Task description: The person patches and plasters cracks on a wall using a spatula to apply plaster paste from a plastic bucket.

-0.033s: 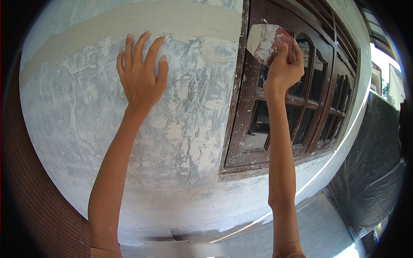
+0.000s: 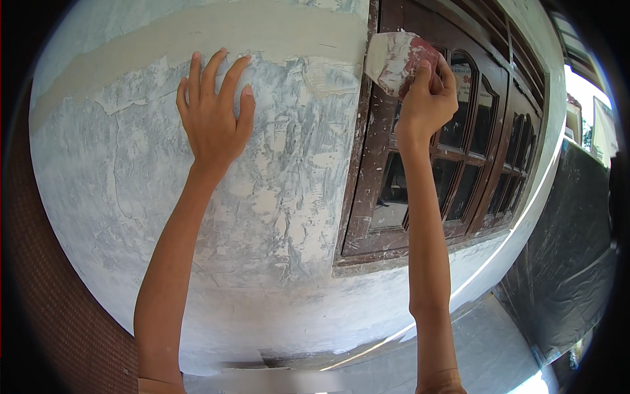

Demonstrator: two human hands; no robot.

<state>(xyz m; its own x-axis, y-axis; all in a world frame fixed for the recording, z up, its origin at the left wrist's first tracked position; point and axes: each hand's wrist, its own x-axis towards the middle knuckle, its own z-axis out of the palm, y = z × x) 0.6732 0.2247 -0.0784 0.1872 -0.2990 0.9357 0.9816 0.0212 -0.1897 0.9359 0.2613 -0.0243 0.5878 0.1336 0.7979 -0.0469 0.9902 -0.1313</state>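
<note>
We scrape the wall's edge beside the window.

Our left hand [image 2: 213, 111] lies flat on the patchy wall [image 2: 275, 197], fingers spread wide, bracing us. Our right hand [image 2: 426, 98] is closed around the red handle of a scraper [image 2: 394, 59], its putty-smeared blade set against the top of the dark window frame [image 2: 361, 184]. We judge that the next stroke calls for steady pressure along the frame's edge, keeping the blade off the glass. Against the earlier frame we see no real change: both hands and the scraper sit just where they were.
</note>
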